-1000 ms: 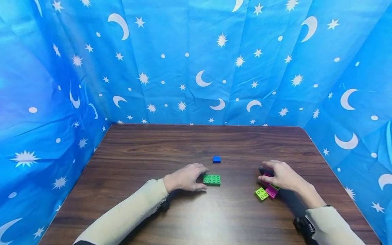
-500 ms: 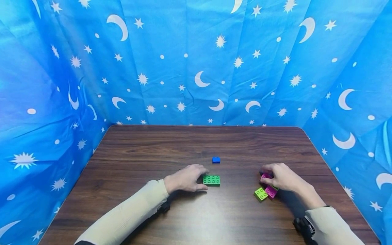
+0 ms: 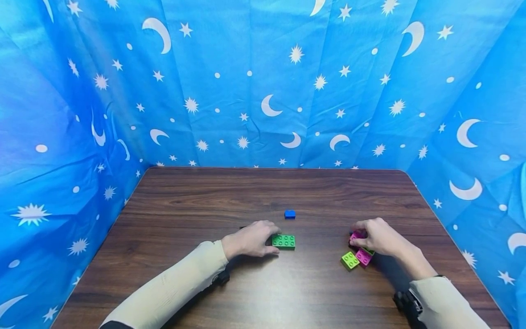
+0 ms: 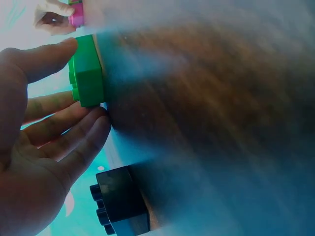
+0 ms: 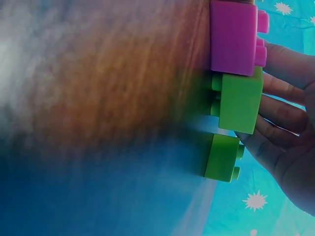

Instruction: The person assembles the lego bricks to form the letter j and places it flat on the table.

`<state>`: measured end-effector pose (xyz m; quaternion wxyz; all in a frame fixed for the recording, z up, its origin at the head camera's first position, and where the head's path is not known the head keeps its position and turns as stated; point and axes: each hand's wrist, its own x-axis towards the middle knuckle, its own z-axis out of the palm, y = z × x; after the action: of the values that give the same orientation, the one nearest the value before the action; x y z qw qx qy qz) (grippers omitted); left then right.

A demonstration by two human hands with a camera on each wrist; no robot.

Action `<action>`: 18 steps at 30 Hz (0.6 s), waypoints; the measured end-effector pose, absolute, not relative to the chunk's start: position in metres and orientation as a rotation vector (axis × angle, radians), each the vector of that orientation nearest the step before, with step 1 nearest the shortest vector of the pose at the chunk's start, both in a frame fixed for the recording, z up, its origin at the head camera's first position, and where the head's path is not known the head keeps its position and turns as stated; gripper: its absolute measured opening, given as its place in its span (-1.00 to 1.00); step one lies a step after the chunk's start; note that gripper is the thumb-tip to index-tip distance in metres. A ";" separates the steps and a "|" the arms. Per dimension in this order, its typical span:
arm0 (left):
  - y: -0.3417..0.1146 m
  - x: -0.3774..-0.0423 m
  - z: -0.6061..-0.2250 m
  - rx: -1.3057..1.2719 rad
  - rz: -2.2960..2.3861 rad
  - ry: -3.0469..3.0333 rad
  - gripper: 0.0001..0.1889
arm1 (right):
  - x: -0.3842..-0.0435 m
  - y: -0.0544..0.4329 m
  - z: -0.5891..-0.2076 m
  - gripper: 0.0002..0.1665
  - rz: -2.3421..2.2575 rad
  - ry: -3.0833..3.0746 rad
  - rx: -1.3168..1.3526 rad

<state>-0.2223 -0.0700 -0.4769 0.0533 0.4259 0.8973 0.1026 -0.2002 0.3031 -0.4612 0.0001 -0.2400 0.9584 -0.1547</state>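
My left hand (image 3: 251, 238) lies around the left end of a long green brick (image 3: 286, 242), thumb in front and fingers behind. In the left wrist view those fingers are fairly straight, with their tips beside the green brick (image 4: 88, 73). My right hand (image 3: 380, 235) pinches a pink brick (image 3: 356, 236) between thumb and fingers. In the left wrist view that pink brick (image 4: 77, 15) shows at the fingertips. Close below it lie another pink brick (image 3: 364, 257) and a lime brick (image 3: 349, 260); a further lime brick (image 5: 241, 101) is mostly hidden under the hand in the head view.
A small blue brick (image 3: 289, 214) lies behind the green one. Beyond the left hand sits a black brick (image 4: 120, 199), almost hidden in the head view. Another lime brick (image 5: 224, 157) shows in the right wrist view. Star-and-moon cloth (image 3: 230, 91) surrounds the wooden table (image 3: 205, 192).
The right thumb and fingers have closed on the pink brick, whose top now shows brighter between them. The left hand and the green brick stay nearly where they were.
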 end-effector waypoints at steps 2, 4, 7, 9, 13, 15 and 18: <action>-0.070 -0.223 -0.477 1.300 0.299 2.733 -0.47 | -0.200 0.303 -0.460 -0.61 -0.491 3.002 -0.735; -0.069 -0.223 -0.477 1.309 0.288 2.739 -0.49 | -0.201 0.303 -0.460 -0.59 -0.487 3.000 -0.705; -0.069 -0.224 -0.478 1.331 0.271 2.749 -0.52 | -0.202 0.304 -0.461 -0.55 -0.481 3.004 -0.675; -0.069 -0.224 -0.478 1.340 0.266 2.753 -0.54 | -0.202 0.305 -0.462 -0.55 -0.488 3.001 -0.665; -0.069 -0.224 -0.479 1.347 0.260 2.755 -0.57 | -0.202 0.306 -0.463 -0.61 -0.512 2.990 -0.675; -0.069 -0.224 -0.479 1.343 0.260 2.754 -0.58 | -0.203 0.307 -0.463 -0.65 -0.522 2.985 -0.690; -0.069 -0.224 -0.479 1.336 0.268 2.748 -0.58 | -0.203 0.307 -0.463 -0.68 -0.528 2.978 -0.712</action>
<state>-0.2240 -0.0692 -0.4786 0.0370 0.4352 0.8953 0.0873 -0.2033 0.3070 -0.4634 0.0171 -0.2290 0.9583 -0.1699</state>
